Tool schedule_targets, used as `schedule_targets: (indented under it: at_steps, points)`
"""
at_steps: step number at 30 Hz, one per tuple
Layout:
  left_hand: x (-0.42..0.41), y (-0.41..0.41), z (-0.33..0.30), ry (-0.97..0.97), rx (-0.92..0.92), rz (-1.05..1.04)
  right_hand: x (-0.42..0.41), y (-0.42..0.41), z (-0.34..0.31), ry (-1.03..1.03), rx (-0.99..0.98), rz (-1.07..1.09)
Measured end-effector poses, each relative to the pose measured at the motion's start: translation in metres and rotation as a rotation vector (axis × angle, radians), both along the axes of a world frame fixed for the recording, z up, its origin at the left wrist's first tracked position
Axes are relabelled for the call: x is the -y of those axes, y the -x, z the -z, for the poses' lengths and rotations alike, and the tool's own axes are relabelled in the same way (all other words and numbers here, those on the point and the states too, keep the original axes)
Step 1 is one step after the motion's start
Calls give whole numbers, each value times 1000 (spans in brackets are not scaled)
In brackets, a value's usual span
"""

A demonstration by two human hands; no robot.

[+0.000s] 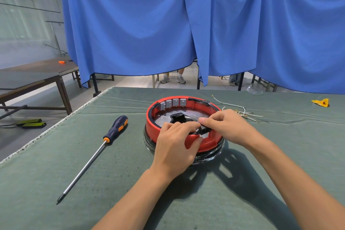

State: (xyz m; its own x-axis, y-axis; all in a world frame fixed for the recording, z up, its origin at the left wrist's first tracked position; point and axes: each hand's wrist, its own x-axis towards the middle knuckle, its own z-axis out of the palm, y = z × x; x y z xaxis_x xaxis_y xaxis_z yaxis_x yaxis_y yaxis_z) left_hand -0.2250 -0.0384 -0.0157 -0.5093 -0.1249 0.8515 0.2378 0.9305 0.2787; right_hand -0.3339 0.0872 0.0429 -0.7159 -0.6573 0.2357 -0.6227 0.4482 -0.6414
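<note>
Gripping the near wall of the red round housing [197,105], the left hand [175,147] is curling its fingers over the rim while the thumb is pressing on the outside. The right hand [228,127] is pinching a small black part [203,130] between thumb and forefinger, just right of the left fingertips and inside the housing. A black hub [177,117] is sitting just beyond both sets of fingers. A screwdriver [105,140] is lying well left of the left fingers on the green cloth [130,183]. White wires [242,111] are trailing just behind the right knuckles.

Bare left hand [175,147], bare right hand [227,127], forearms [141,192] uncovered to frame edge, nails [201,120] seemingly short
</note>
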Motion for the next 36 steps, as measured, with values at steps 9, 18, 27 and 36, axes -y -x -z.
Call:
schedule_targets:
  at_steps: [9, 18, 27, 36]
  points:
    - [-2, -3, -2, -6, 54, -30, 2, 2, -8, -107, 60, -20]
    - [-1, -1, 0, 24, 48, -38, 7, 1, -11, -170, 40, 29]
    - [0, -1, 1, 39, 44, -17, 7, -3, -4, -146, -13, 32]
    - [-2, -3, -4, 160, 151, -104, -10, 9, -4, 77, 162, 48]
